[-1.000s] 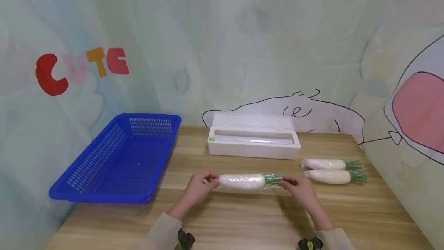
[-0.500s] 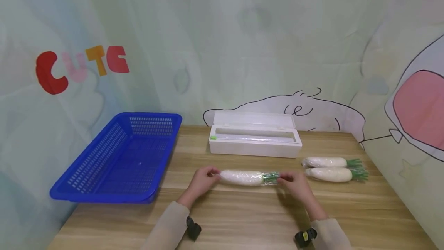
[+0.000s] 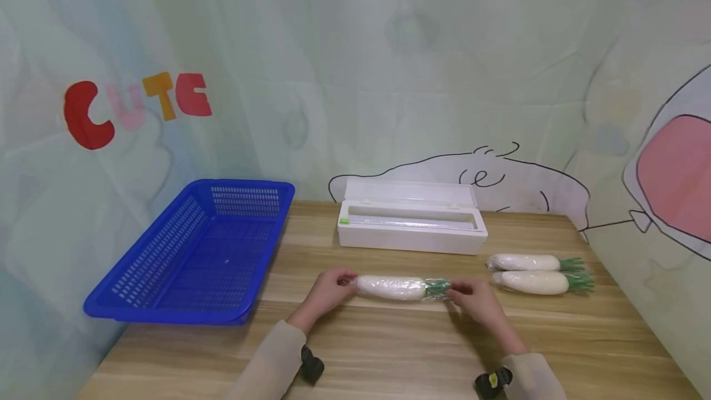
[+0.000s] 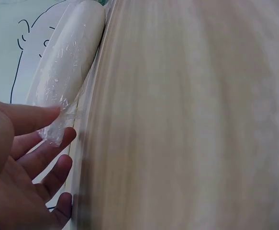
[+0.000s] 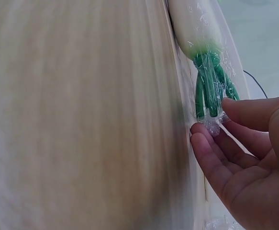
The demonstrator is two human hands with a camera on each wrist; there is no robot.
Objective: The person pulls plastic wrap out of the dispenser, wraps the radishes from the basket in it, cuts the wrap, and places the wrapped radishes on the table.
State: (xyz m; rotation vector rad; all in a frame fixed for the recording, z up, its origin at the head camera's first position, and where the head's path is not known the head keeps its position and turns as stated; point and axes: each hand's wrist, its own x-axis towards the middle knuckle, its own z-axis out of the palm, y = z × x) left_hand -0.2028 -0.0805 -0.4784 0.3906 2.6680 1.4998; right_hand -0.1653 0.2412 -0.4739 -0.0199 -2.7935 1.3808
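A white radish [image 3: 391, 287] with green leaf stubs is wrapped in clear plastic film and lies crosswise between my two hands. At its root end, my left hand [image 3: 328, 291] pinches the gathered film [image 4: 55, 132] between thumb and fingers; the other fingers are loosely bent. On the leaf end, my right hand [image 3: 480, 304] pinches the film tip [image 5: 211, 125] just past the green stubs [image 5: 208, 88]. Two more wrapped radishes, a rear one [image 3: 524, 262] and a front one [image 3: 533, 283], lie side by side to the right.
A white film dispenser box [image 3: 411, 241] with its lid [image 3: 411, 192] raised stands behind the radish, a clear film roll [image 3: 411, 222] inside. At the left is a blue plastic basket [image 3: 166, 315]. A printed cloth wall [image 3: 355, 79] borders the wooden table [image 3: 389, 350].
Both hands keep their pinch on the film ends of the radish. My left forearm has shifted slightly forward, and the head view has moved a little.
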